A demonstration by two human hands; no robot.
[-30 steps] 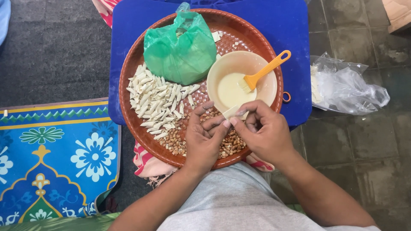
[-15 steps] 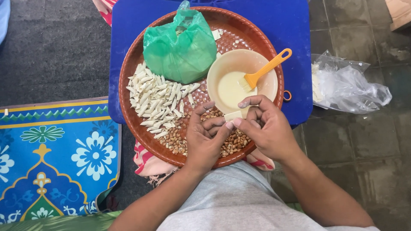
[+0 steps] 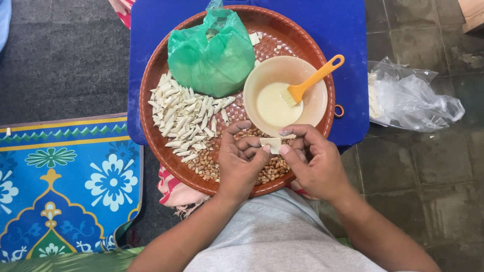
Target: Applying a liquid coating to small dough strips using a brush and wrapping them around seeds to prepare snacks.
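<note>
My left hand (image 3: 241, 162) and my right hand (image 3: 313, 162) meet over the near side of a round brown woven tray (image 3: 152, 90). Together they pinch a small pale pastry wrapper (image 3: 273, 145) between thumbs and fingers. Beneath the hands lies a heap of peanuts (image 3: 207, 164). A pile of several small white rolled pieces (image 3: 184, 119) covers the tray's left part. A beige bowl (image 3: 311, 109) of pale liquid holds an orange brush (image 3: 312, 80). A knotted green plastic bag (image 3: 213, 52) sits at the tray's far side.
The tray rests on a blue stool or low table (image 3: 351, 50). A crumpled clear plastic bag (image 3: 413, 98) lies on the dark tiled floor to the right. A blue patterned mat (image 3: 65, 181) lies at the left, with a striped cloth (image 3: 172, 187) under the tray's near edge.
Both hands have stayed over the peanuts, working the small wrapper; the fingers shifted slightly. The bowl, brush and bag have not moved.
</note>
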